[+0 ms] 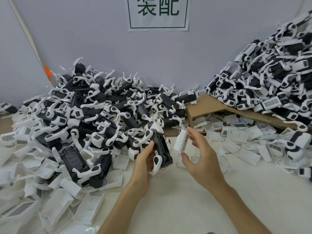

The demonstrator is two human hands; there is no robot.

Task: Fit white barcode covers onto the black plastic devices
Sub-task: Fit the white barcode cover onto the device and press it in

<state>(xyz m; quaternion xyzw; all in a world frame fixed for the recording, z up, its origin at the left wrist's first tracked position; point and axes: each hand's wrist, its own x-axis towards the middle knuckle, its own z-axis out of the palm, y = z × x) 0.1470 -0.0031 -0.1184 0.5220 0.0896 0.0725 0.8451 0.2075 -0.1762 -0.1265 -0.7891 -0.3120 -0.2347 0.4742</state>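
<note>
My left hand grips a black plastic device with white curved arms, held a little above the white table. My right hand holds a white barcode cover upright between thumb and fingertips, just to the right of the device and not touching it. The barcode strip runs along the cover's right edge. The device's lower end is hidden behind my left fingers.
A big pile of black devices fills the left and middle. A taller pile rises at the right over a cardboard box. Loose white covers lie scattered at left, front left and right. A paper sign hangs on the wall.
</note>
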